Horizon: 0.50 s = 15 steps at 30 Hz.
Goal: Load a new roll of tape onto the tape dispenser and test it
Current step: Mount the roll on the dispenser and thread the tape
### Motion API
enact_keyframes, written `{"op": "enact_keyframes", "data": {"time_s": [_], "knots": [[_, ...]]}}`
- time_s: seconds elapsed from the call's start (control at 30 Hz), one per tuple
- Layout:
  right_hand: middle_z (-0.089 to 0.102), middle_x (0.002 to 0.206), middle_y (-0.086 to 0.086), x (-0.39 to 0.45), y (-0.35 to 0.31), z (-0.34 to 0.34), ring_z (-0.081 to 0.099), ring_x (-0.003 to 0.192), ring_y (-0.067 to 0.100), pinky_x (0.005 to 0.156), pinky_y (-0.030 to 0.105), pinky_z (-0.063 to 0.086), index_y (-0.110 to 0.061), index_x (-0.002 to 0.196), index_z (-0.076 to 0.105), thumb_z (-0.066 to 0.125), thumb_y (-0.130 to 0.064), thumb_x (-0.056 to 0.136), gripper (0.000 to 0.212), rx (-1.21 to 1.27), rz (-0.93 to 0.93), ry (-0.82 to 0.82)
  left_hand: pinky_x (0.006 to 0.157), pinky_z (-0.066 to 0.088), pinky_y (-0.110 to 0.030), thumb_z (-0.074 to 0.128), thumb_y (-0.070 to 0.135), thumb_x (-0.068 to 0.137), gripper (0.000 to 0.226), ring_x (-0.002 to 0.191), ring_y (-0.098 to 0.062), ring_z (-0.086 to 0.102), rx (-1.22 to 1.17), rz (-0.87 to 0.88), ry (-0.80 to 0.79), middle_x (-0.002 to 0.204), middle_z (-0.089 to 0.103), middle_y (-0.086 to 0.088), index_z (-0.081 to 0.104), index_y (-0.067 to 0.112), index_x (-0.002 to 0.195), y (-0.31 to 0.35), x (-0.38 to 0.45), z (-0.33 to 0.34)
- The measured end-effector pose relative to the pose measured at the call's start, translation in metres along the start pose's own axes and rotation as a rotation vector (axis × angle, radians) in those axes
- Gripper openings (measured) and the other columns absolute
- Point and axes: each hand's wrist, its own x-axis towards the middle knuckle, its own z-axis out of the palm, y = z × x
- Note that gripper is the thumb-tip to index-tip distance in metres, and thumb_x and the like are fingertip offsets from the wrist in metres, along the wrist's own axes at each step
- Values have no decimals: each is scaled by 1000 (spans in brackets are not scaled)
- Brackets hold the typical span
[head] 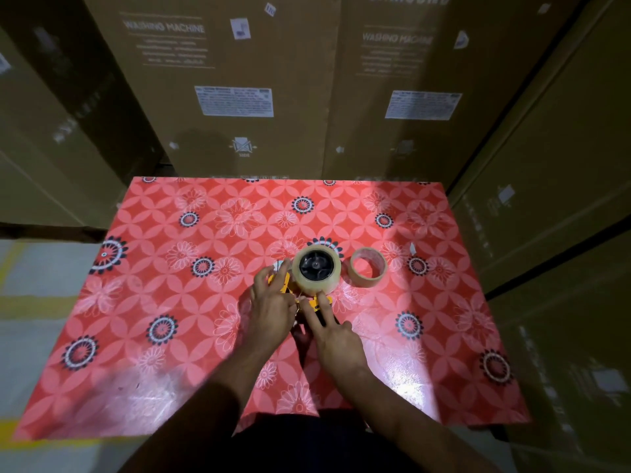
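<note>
A yellow tape dispenser [312,301] lies on the red flowered table [170,302], mostly hidden under my hands. A full roll of clear tape [317,281] sits on its black hub [316,265]. My left hand [273,308] grips the dispenser's front end, fingers curled over the yellow frame. My right hand [333,331] rests on the yellow frame just below the roll, with index and middle fingers stretched out. Whether a tape end is pinched between the fingers cannot be seen. A nearly empty cardboard tape core [368,267] lies flat to the right of the roll.
Tall cardboard washing-machine boxes [239,80] stand right behind the table and along both sides. A small white scrap [412,248] lies on the table right of the core. Grey floor with yellow lines [34,302] shows at the left.
</note>
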Motion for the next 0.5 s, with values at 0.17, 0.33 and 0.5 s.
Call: {"op": "enact_keyframes", "data": {"time_s": [0.17, 0.33, 0.5], "knots": [[44, 148, 15, 0, 3, 8, 63, 43, 28, 29, 25, 44, -19, 140, 40, 83, -2, 50, 101, 19, -12, -9, 106, 37, -64, 85, 30, 79, 18, 144, -27, 28, -48, -64, 13, 167, 33, 15, 73, 27, 66, -20, -22, 10], [28, 167, 12, -2, 9, 23, 68, 62, 36, 39, 31, 40, -27, 159, 23, 54, -19, 92, 74, 18, 59, -132, 114, 30, -53, 81, 43, 82, 20, 145, -25, 23, -85, -81, 15, 169, 25, 16, 73, 31, 68, -50, -29, 10], [8, 173, 0, -1, 9, 16, 67, 82, 37, 50, 34, 37, -35, 162, 15, 55, -2, 91, 87, 45, 78, -200, 113, 31, -60, 80, 50, 81, 29, 146, -23, 23, -70, -72, 5, 168, 26, 17, 65, 37, 59, -83, -51, -1]]}}
